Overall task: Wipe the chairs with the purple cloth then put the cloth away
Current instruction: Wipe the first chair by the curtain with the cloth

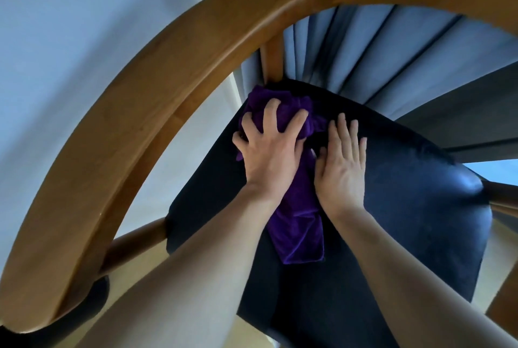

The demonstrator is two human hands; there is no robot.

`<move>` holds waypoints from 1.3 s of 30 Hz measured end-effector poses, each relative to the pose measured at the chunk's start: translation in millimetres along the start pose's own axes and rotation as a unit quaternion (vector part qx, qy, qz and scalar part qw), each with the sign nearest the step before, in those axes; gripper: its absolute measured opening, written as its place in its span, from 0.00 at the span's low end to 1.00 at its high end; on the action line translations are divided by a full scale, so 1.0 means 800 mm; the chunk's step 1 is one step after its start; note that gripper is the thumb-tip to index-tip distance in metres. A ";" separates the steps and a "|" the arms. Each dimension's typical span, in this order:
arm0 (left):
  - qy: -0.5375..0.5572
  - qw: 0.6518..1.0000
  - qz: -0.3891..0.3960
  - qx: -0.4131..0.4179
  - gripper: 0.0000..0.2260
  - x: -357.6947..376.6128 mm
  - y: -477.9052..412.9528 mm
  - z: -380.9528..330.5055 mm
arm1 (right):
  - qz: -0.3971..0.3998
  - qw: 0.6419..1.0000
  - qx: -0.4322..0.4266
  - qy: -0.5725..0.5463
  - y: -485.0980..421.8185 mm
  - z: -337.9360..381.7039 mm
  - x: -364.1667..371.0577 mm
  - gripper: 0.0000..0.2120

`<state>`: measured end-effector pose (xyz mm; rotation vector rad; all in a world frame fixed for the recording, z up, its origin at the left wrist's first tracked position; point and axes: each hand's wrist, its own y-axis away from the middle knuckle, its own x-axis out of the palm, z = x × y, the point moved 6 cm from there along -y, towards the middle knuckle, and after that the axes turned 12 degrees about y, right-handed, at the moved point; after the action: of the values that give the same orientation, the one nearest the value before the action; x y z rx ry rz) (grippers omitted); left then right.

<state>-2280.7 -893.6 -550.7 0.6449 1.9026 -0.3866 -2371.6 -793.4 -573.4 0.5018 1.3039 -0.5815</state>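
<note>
The purple cloth (297, 230) lies bunched on the dark seat (420, 221) of a wooden chair, stretching from the seat's back corner toward me. My left hand (270, 148) presses down on the cloth's far end with spread, bent fingers that dig into the bunched fabric. Beside it, my right hand (340, 165) lies flat on the seat, fingers straight, its thumb edge touching the cloth. The chair's curved wooden backrest (168, 72) arches over the seat from lower left to upper right.
Blue-grey curtains (378, 47) hang behind the chair. A pale wall (70, 39) fills the left side. A wooden post (273, 61) joins the backrest to the seat's back corner. Light flooring shows below the seat.
</note>
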 end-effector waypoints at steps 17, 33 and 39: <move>0.077 0.996 -0.052 0.004 0.20 -0.014 0.014 0.017 | 0.006 1.000 -0.009 0.010 0.001 0.010 -0.001 0.28; 0.118 0.987 -0.099 -0.045 0.21 -0.026 0.014 0.074 | 0.016 0.988 -0.151 -0.033 -0.001 0.060 0.011 0.24; 0.160 0.979 -0.086 -0.091 0.23 -0.037 -0.039 0.088 | 0.011 0.988 -0.154 -0.015 0.002 0.060 0.014 0.23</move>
<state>-2237.8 -964.1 -553.4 0.4409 2.2796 -0.2214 -2333.4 -824.6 -575.2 0.2508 1.3284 -0.3594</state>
